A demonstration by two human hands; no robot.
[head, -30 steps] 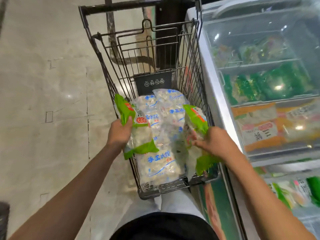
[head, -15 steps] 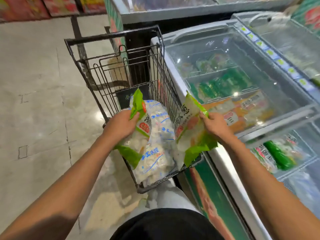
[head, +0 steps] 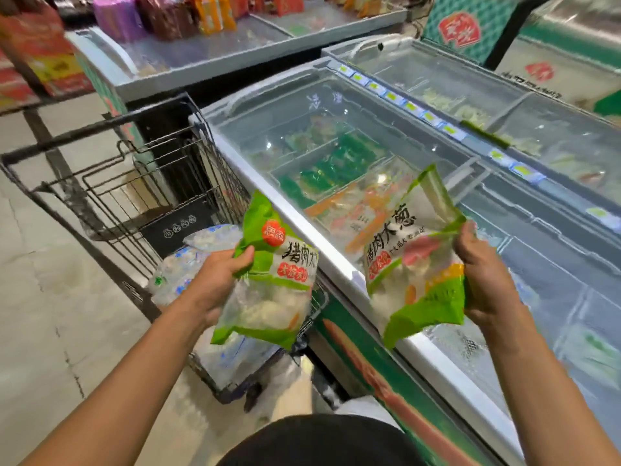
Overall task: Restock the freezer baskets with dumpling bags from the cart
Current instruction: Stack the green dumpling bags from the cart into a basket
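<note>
Your left hand [head: 215, 280] grips one green dumpling bag [head: 272, 284]; your right hand [head: 484, 280] grips another [head: 416, 264]. Slide the freezer lid [head: 336, 136] open before lowering either bag.

We stand on a pale stone-look floor [head: 60, 331] with thin cracks and a dull sheen. Along the far side runs a low grey display counter [head: 235, 45]; packaged goods [head: 174, 13] in purple, orange and red stand at its back edge. At the left edge we see blurred red and yellow boxes [head: 43, 58]. In the upper right corner stands a green patterned sign [head: 467, 25] with a red emblem. Light glints off the glass surfaces.
</note>
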